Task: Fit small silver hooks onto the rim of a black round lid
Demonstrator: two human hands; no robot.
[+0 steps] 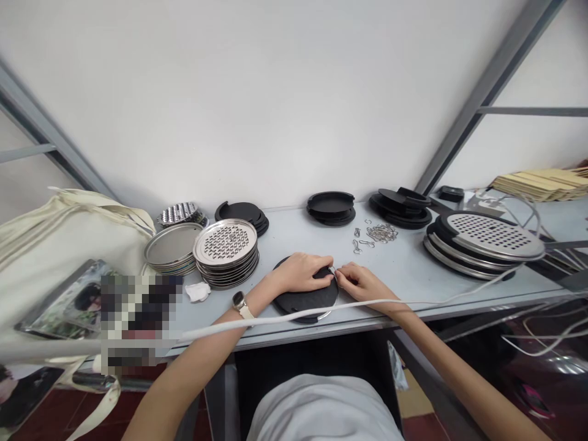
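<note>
A round black disc (305, 301) with a thin metal rim lies on the table near its front edge. My left hand (307, 272) rests over its upper part, fingers closed around the disc's edge. Close beside it, at the disc's right rim, my right hand (361, 282) pinches something small that I cannot make out. A little metal piece shows between the two hands. Behind my right hand sits a pile of metal clips (382, 233), with several loose ones to its left.
Grater discs (226, 242) and plain metal discs (173, 244) are stacked at left. Black round parts (331, 205) stand along the wall. Assembled discs (493, 236) are piled at right. A white cable (285, 317) crosses above my forearms. A cream bag (92, 236) is far left.
</note>
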